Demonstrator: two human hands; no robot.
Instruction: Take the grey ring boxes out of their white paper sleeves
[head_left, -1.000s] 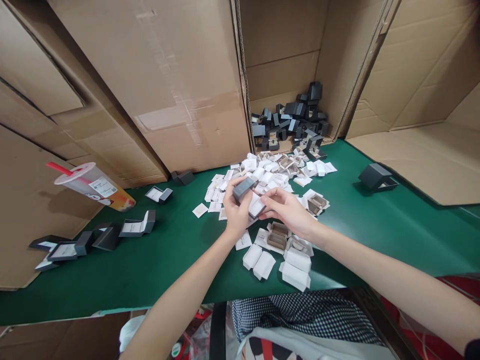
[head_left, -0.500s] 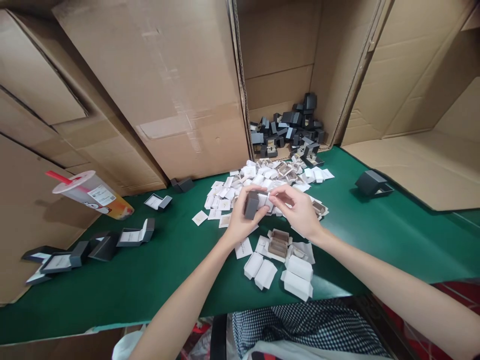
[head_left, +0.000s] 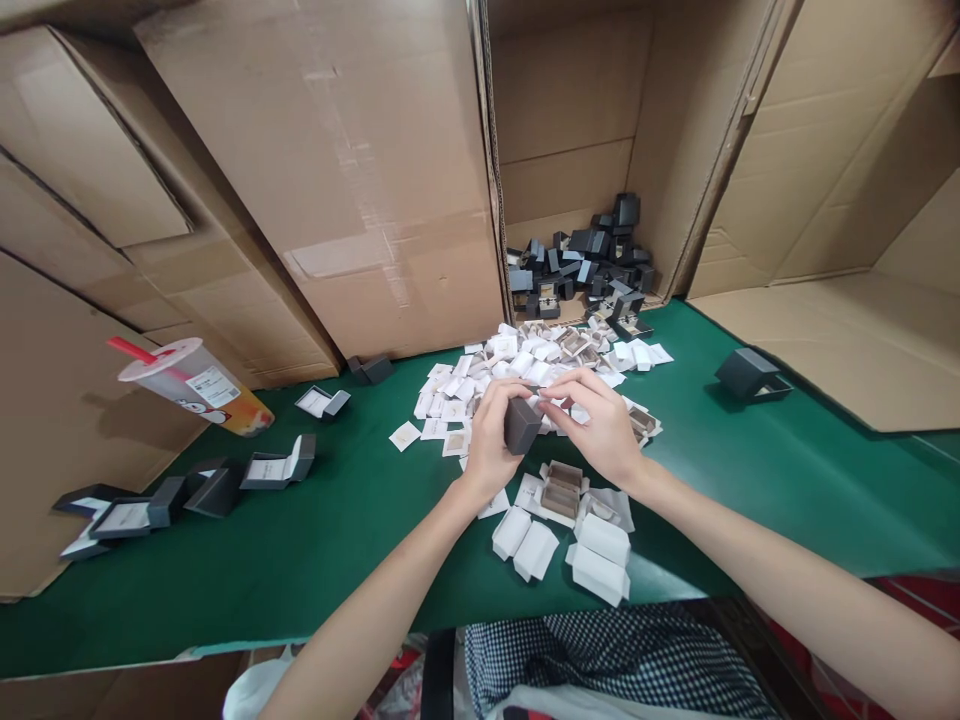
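- Fabric in a black-and-white check fills the bottom edge, just under the near rim of the green table.
- A few closed white boxes lie close to that rim. Just beyond them sit open beige insert trays.
- The left hand is closed around a small dark grey box, thumb on one side and fingers on the other. It holds the box above the table, over the near end of the white litter.
- The right hand meets it from the other side, with bent fingertips on the box's upper edge. Whether they pinch it or only touch it cannot be told.
- Behind the hands spreads a pile of white cards and boxes.
- Far left, several open dark boxes lie in a loose row, and a lidded drink cup with a red straw lies tilted past them.
- To the right, a lone dark box sits well apart.
- At the back, a heap of dark boxes lies inside an open cardboard carton.
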